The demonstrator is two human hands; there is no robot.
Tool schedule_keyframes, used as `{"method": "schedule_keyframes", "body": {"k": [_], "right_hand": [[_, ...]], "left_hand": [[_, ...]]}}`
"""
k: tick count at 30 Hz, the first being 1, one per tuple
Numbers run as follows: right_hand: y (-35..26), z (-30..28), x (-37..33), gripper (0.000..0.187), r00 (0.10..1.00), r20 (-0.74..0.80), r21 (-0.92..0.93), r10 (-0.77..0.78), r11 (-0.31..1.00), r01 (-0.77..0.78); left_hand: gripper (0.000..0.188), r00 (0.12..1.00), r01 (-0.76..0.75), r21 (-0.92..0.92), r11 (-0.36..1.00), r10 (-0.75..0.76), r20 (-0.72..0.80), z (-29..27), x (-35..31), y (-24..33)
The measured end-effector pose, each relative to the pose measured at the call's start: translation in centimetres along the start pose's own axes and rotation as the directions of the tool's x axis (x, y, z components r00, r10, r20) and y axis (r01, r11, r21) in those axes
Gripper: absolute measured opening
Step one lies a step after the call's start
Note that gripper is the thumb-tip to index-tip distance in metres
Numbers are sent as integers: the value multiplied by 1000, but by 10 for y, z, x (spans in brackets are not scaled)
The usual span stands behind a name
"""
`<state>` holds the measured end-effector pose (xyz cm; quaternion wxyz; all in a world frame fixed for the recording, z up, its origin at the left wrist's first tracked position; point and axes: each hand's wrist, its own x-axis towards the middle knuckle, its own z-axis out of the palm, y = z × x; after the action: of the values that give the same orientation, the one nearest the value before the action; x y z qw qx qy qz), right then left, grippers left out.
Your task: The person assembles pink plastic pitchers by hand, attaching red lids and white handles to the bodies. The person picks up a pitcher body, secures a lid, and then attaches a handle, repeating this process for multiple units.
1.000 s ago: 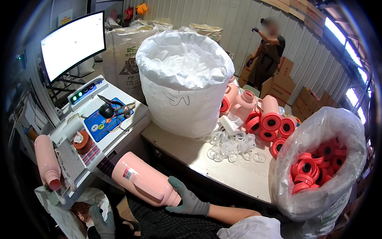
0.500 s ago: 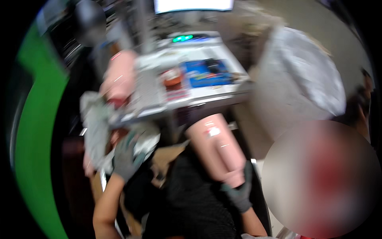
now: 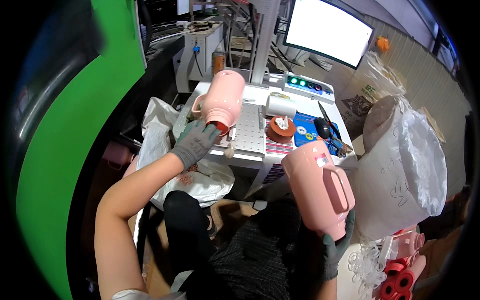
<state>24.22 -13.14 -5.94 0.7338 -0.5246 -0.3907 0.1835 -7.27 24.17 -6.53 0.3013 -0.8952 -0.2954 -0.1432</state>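
My left hand (image 3: 196, 142), in a grey glove, grips the lower end of a pink jug (image 3: 222, 100) lying on the perforated metal plate (image 3: 250, 131) of a white machine table. My right hand (image 3: 336, 245), also gloved, holds a second pink jug (image 3: 318, 182) with a handle, raised in front of my chest to the right of the table. A brown round holder (image 3: 281, 129) sits on the plate between the two jugs.
A lit monitor (image 3: 330, 31) and a control box with green lights (image 3: 309, 86) stand behind the plate. A big white sack (image 3: 407, 170) fills the right side, with red caps (image 3: 397, 282) and clear rings below it. A white bag (image 3: 165, 150) hangs at the left of the table; a green panel (image 3: 65, 130) curves along the left.
The view has swung left from the sacks toward the machine table. My left hand has reached up onto the jug on the plate. The right hand still carries its pink jug.
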Motion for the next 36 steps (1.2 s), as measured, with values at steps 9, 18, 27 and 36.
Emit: {"method": "schedule_keyframes", "body": {"k": [9,18,27,36], "right_hand": [[23,59,76,102,934,193,-253,-299,905,342],[37,272,134,83,538,690,-476,-484,255,841],[93,348,145,82,488,814,-527,-315,-48,848],[101,369,136,82,514,816,-555,-264,-108,825]], "left_hand": [[22,866,-193,-204,960,69,-495,-118,-14,21],[18,964,-82,-893,443,-192,-183,-174,-147,128],[28,890,227,-959,171,-435,133,-142,-165,140],[25,899,205,-967,154,-419,124,-134,-164,135]]}}
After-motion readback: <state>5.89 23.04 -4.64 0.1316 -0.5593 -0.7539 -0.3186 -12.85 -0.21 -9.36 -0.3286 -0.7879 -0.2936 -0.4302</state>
